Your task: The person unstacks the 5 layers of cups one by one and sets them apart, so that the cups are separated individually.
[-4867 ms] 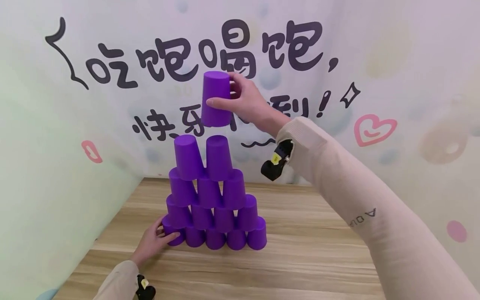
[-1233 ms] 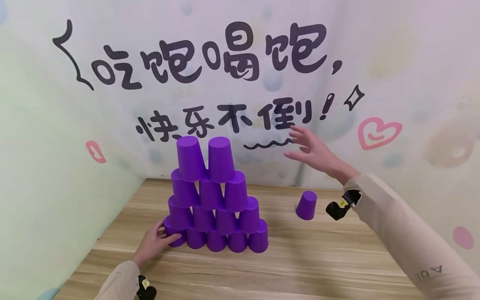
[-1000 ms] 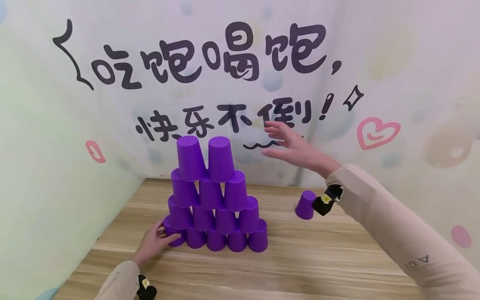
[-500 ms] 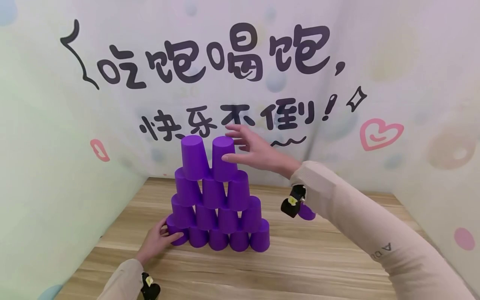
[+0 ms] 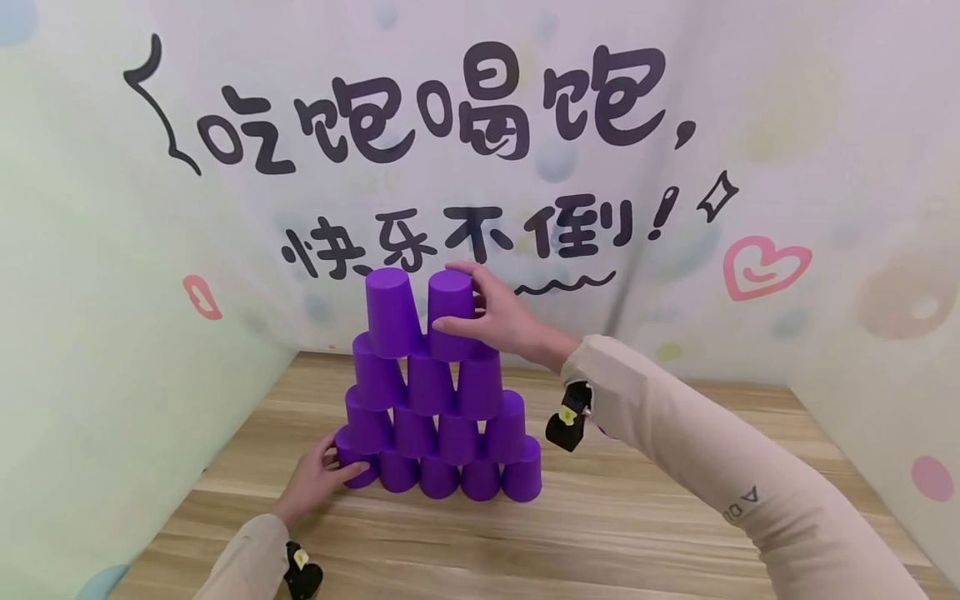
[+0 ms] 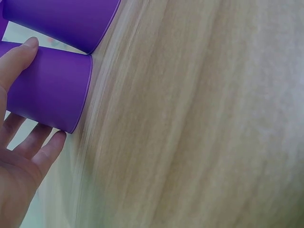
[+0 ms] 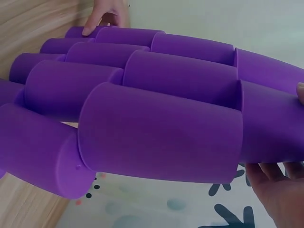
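Note:
Upturned purple cups form a pyramid in the head view, widest at the bottom, with two at the top. My right hand (image 5: 510, 317) holds the top right cup (image 5: 450, 300) from its right side, thumb in front and fingers behind. That cup stands on the row below, beside the top left cup (image 5: 393, 317). At the pyramid's lower left, my left hand (image 5: 311, 483) grips the end cup (image 5: 351, 454) of the bottom row. The left wrist view shows thumb and fingers on opposite sides of this bottom cup (image 6: 52, 90).
The pyramid stands on a wood-grain table (image 5: 450, 550). A printed backdrop (image 5: 600, 167) with large dark characters rises behind it, and a pale wall (image 5: 90, 333) lies to the left. My right sleeve (image 5: 697, 433) covers nearly all of a loose cup on the right.
Earlier my right hand held a cup above the pyramid; that cup later stood on the table at right. The emptied hand has moved left and taken hold of the top right cup. Left hand stays.

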Available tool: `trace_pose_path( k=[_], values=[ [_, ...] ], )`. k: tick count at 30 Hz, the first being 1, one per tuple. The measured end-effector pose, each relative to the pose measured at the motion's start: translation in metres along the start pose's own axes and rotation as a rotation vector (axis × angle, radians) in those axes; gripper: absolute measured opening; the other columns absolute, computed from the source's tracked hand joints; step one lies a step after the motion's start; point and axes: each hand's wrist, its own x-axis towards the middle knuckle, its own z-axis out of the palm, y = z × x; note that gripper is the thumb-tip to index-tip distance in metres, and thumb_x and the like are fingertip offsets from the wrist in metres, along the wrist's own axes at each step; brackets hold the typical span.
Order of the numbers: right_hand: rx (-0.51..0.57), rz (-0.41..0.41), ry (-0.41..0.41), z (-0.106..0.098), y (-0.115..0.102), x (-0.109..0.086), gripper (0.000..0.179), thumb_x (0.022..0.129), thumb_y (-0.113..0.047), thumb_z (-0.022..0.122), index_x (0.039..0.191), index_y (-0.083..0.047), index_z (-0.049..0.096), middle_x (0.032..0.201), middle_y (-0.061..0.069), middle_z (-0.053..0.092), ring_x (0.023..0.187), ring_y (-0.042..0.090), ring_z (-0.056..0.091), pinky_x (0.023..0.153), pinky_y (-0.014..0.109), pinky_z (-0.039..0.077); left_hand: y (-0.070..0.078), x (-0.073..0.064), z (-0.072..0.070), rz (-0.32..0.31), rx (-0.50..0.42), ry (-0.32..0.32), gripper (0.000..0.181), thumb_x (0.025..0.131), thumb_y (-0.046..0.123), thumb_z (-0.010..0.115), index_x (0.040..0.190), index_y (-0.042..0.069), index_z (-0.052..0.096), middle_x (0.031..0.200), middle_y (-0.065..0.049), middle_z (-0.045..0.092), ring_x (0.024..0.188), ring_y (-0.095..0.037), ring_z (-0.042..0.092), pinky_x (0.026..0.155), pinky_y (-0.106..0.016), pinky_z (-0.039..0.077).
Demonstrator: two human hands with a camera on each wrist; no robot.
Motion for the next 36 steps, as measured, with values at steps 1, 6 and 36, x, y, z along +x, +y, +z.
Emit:
trace_pose_path(
  k=[1,6,36],
  values=[
    [0.001,-0.001,0.001,0.000,0.000,0.000,0.065,0.076,-0.015,0.070,0.130,-0.013,0.034,0.115,0.006,0.050,0.101,0.019,0.053,0.086,0.031,0.046,0.000,0.000,0.000,0.002,0.003,0.000,0.059,0.074,0.015,0.072,0.124,-0.001,0.045,0.111,-0.019,0.054,0.104,-0.034,0.048,0.089,-0.047,0.043],
    [-0.001,-0.018,0.021,-0.002,0.000,-0.001,0.060,0.076,-0.015,0.070,0.126,-0.011,0.037,0.112,0.007,0.052,0.099,0.020,0.054,0.085,0.030,0.047,-0.002,0.001,0.000,0.003,-0.003,-0.005,0.059,0.074,0.014,0.072,0.125,-0.001,0.044,0.112,-0.019,0.054,0.104,-0.033,0.048,0.089,-0.047,0.043],
    [-0.158,0.151,0.269,-0.132,0.076,-0.074,0.069,0.080,-0.023,0.067,0.133,-0.004,0.027,0.122,0.021,0.043,0.110,0.037,0.044,0.091,0.050,0.041,-0.011,0.004,0.000,-0.019,0.020,-0.009,0.060,0.074,0.020,0.072,0.125,0.003,0.045,0.114,-0.017,0.053,0.106,-0.032,0.047,0.090,-0.047,0.043]
  ],
)
